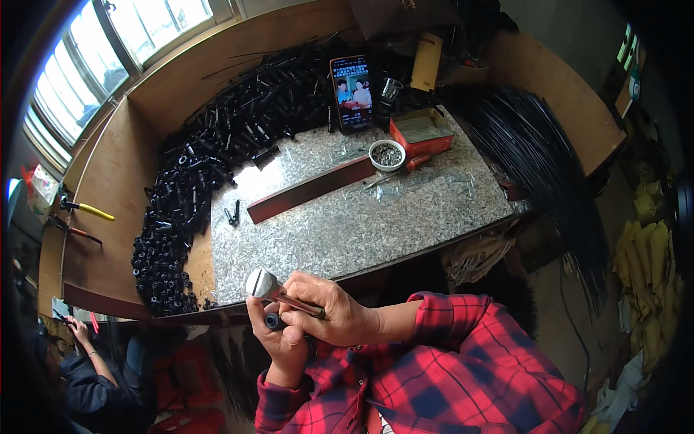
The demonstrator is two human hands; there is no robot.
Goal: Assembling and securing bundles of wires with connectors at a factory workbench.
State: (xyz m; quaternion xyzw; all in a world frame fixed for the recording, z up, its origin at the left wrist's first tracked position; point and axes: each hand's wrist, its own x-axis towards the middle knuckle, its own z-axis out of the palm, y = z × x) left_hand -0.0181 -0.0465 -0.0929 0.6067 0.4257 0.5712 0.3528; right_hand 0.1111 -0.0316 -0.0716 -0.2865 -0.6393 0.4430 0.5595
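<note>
Left hand (288,349) curls around a black cylindrical part (272,320), its round end turned up toward the wearer, presumably so that end stays in sight. Right hand (329,309) is closed on a tool with a slotted, silvery round head (261,283); the handle runs slantwise across the fingers and the head rests by the left fingertips, a pose that probably lets the two hands steady each other. Overlapping fingers hide the contact, so whether tool and part touch cannot be told. Both hands are held in front of the near edge of a speckled stone slab (325,249), clear of its surface. On the slab, a long dark-red bar (311,189) lies aslant, its far end just beside a white bowl (386,169) of small metal bits; a red tin (431,149) stands next to the bowl, likely grouped for easy reach. A phone (352,94) stands upright, screen toward the wearer, apparently for viewing. A heap of black parts (242,126) banks along the back and left.
</note>
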